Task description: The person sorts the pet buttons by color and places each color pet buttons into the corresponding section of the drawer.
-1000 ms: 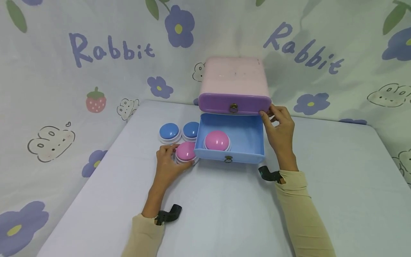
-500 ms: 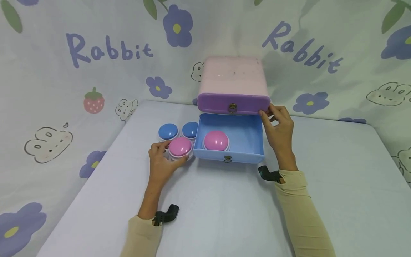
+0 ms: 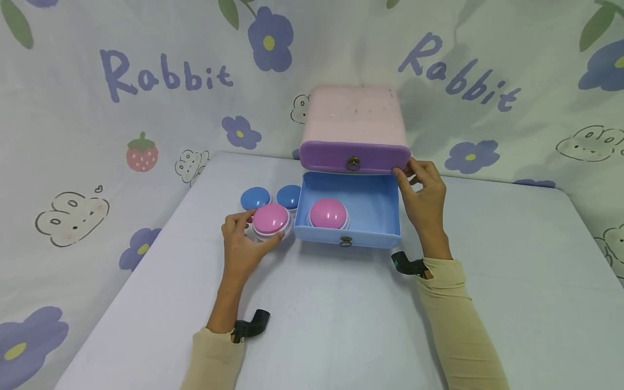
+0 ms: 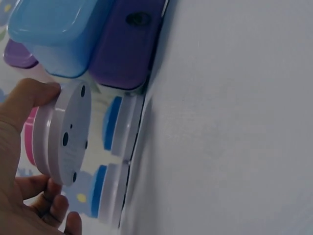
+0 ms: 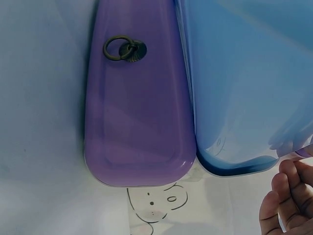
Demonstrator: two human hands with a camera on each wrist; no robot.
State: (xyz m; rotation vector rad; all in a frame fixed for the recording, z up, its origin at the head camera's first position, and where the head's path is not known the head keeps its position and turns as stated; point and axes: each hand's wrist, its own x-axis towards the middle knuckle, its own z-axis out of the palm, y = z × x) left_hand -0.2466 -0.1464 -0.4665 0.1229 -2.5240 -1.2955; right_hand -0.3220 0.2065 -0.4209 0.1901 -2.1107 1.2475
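Note:
My left hand (image 3: 241, 250) grips a round push button (image 3: 270, 218) with a pink dome and white base, between thumb and fingers. In the left wrist view, its white underside (image 4: 73, 134) with several holes shows, held above the table. My right hand (image 3: 425, 197) holds the right front corner of a pink drawer cabinet (image 3: 358, 114), thumb at the purple upper drawer (image 3: 326, 158). Below it, the blue drawer (image 3: 375, 203) is pulled out. Another pink push button (image 3: 329, 213) sits in the drawer's left front part.
Two blue push buttons, one (image 3: 255, 199) farther left and one (image 3: 288, 196) against the blue drawer's side, stand behind the held one. A purple lower drawer (image 5: 139, 107) with a ring pull shows in the right wrist view. A patterned cloth (image 3: 170, 119) hangs behind the white table (image 3: 317, 325).
My left hand has lifted the pink push button off the table and moved it slightly left and back, away from the blue drawer. The right hand stays at the cabinet corner.

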